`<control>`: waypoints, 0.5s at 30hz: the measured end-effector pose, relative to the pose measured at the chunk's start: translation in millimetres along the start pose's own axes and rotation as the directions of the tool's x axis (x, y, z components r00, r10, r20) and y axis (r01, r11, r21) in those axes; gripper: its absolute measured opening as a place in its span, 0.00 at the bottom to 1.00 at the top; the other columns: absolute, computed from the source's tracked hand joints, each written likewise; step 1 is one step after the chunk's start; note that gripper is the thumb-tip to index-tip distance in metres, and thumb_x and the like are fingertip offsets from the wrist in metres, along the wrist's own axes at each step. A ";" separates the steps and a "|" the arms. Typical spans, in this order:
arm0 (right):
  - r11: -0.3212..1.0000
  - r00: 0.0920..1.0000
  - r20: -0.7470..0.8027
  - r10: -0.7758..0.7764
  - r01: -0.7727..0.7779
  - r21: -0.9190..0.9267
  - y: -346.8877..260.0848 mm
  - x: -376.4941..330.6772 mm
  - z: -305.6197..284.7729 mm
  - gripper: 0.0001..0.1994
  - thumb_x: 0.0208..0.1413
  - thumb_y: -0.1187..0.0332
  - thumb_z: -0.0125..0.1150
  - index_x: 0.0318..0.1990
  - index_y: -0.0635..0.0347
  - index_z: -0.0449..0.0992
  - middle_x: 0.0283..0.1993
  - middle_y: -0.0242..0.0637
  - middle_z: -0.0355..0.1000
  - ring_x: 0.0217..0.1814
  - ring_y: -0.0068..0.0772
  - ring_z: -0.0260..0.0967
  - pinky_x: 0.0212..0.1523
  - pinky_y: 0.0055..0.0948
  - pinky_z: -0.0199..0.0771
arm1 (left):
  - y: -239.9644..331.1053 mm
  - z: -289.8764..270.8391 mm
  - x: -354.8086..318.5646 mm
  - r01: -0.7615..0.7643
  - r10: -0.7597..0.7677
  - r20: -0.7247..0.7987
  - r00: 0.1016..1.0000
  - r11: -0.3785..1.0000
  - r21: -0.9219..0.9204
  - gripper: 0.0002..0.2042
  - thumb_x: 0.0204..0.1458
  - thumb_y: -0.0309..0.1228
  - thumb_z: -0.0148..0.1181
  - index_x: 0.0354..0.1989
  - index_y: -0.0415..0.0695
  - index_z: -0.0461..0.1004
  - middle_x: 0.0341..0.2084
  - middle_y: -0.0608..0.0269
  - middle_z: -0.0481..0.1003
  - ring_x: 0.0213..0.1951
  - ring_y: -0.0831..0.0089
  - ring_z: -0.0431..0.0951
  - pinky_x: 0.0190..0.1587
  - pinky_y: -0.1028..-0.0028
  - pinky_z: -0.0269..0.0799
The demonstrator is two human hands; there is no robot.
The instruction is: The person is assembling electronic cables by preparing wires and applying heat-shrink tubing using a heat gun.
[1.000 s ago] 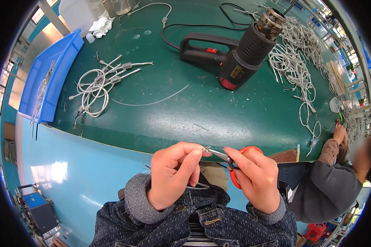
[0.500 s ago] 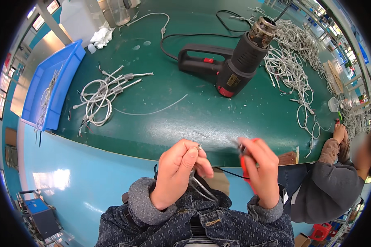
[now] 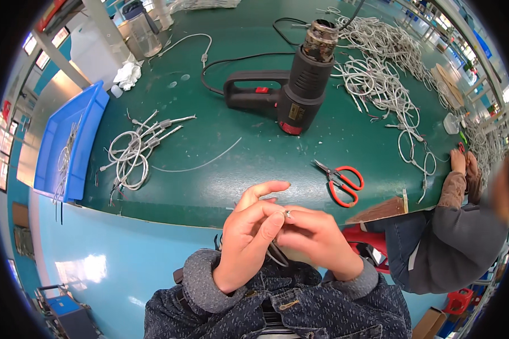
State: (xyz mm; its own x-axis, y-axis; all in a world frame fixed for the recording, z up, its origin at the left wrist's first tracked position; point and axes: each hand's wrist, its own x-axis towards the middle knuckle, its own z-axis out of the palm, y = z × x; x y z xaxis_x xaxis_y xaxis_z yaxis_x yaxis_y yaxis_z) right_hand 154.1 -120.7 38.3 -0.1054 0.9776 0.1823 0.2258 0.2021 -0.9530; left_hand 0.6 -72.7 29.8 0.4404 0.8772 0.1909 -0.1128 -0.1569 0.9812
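Note:
My left hand (image 3: 249, 231) is closed on a cable (image 3: 278, 255), and the cable's bare, frayed tip shows between my fingertips. Meeting it at that tip, my right hand (image 3: 316, 234) has its thumb and fingers pinched on the same cable end. The rest of the grey cable hangs below my hands toward my lap, mostly hidden. Red-handled scissors (image 3: 339, 182) with short pointed blades lie on the green table beyond my right hand, handles apart.
A black heat gun (image 3: 305, 93) stands nozzle up on the green table (image 3: 209, 186). Coiled cables (image 3: 131, 152) lie at left beside a blue bin (image 3: 99, 116); a tangled cable pile (image 3: 379, 79) is at right. A co-worker (image 3: 458, 237) sits at the right.
My right hand has put the scissors down on the table and moved left to the cable tip in my left hand. The view has shifted slightly.

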 end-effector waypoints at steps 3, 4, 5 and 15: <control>0.923 0.985 0.055 0.165 -0.174 0.343 7.2 0.3 5.7 0.09 0.54 0.78 0.54 0.41 0.70 0.75 0.35 0.38 0.75 0.32 0.24 0.68 0.33 0.23 0.68 | 6.9 -0.4 1.3 -0.029 0.029 -0.003 1.000 0.997 0.074 0.06 0.54 0.29 0.58 0.34 0.40 0.77 0.49 0.53 0.69 0.51 0.65 0.69 0.54 0.66 0.63; 0.876 0.972 0.073 0.223 -0.232 0.423 6.1 -0.2 6.5 0.07 0.54 0.78 0.53 0.39 0.69 0.75 0.33 0.38 0.75 0.29 0.21 0.65 0.30 0.20 0.65 | 10.5 -1.8 2.7 -0.057 0.059 -0.007 0.998 0.986 0.159 0.06 0.53 0.29 0.59 0.34 0.40 0.76 0.48 0.52 0.68 0.52 0.63 0.68 0.56 0.64 0.62; 0.818 0.956 0.096 0.278 -0.288 0.498 4.9 -0.8 7.0 0.07 0.55 0.78 0.52 0.38 0.69 0.75 0.31 0.37 0.75 0.26 0.18 0.63 0.26 0.18 0.61 | 12.6 -2.8 3.6 -0.083 0.088 -0.008 0.996 0.967 0.242 0.06 0.51 0.28 0.59 0.34 0.39 0.76 0.48 0.51 0.68 0.53 0.61 0.67 0.57 0.62 0.61; 0.773 0.937 0.095 0.337 -0.333 0.540 10.0 -2.8 7.5 0.07 0.59 0.71 0.54 0.35 0.65 0.76 0.24 0.28 0.73 0.20 0.09 0.55 0.19 0.14 0.52 | 7.7 -6.7 4.3 -0.209 0.248 -0.045 0.968 0.892 0.401 0.08 0.43 0.20 0.64 0.33 0.40 0.76 0.47 0.52 0.67 0.52 0.60 0.68 0.56 0.61 0.64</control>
State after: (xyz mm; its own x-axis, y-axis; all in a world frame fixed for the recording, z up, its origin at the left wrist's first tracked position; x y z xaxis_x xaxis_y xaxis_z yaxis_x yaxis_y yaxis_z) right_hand 149.5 -121.9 26.4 -0.1150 0.9782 -0.1730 -0.3134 -0.2010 -0.9281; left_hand -4.3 -67.2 38.0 0.3579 0.8307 0.4263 0.1644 -0.5055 0.8470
